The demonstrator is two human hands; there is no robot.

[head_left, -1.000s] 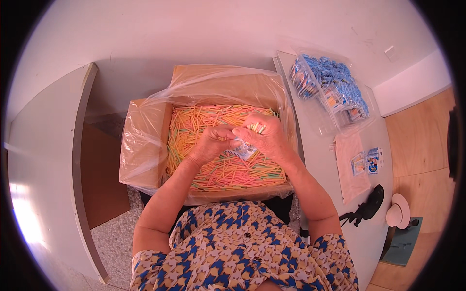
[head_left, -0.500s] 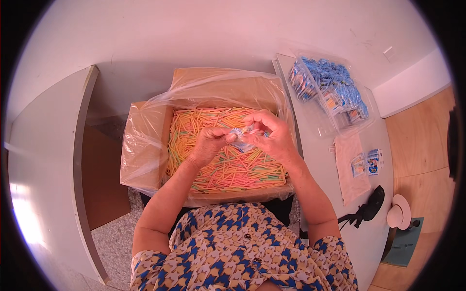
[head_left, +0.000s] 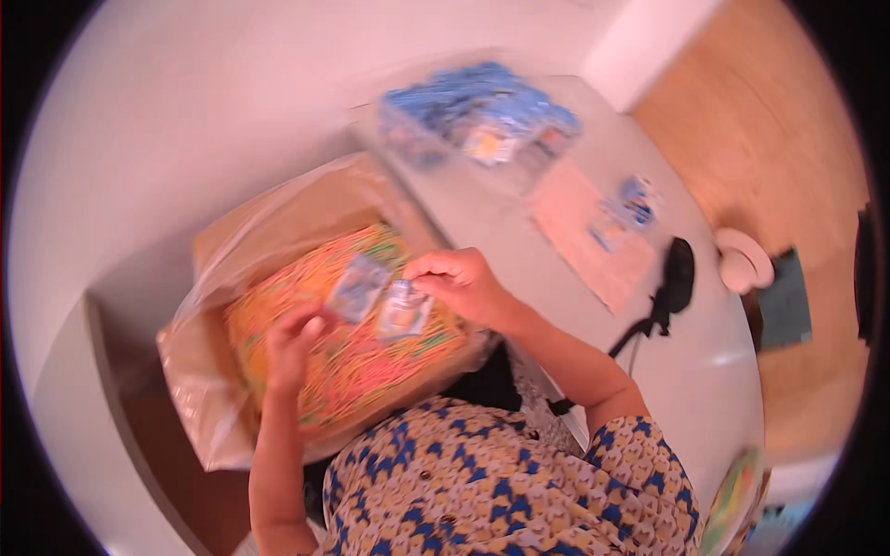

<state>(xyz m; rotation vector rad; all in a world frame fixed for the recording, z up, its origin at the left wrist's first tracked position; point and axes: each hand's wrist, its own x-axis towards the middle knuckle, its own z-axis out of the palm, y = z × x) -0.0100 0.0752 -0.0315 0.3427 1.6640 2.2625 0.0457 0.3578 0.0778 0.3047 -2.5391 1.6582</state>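
Note:
My right hand [head_left: 461, 285] pinches the top of a small printed plastic packet [head_left: 404, 313] above a carton [head_left: 209, 435] lined with clear plastic. Short sticks [head_left: 357, 385] in pink, yellow, orange and green fill the carton. A second small blue-and-clear packet [head_left: 360, 289] shows just left of the held one; blur hides whether it lies on the sticks or hangs above them. My left hand [head_left: 295, 347], smeared by motion, is over the carton's left part, loosely curved with thumb and fingers apart. It appears to hold nothing.
On the grey table [head_left: 695, 398] to the right stands a clear tub [head_left: 422, 153] heaped with blue packets. Near it lie a pink cloth [head_left: 593, 250], some small packets [head_left: 638, 199] and a black strapped device [head_left: 679, 273]. A pale hat [head_left: 743, 261] is farther right.
My view has swung right, and things look blurred. My hands, both at one packet before, have parted: the left is lower and away, while the right keeps a packet. A second packet shows between them.

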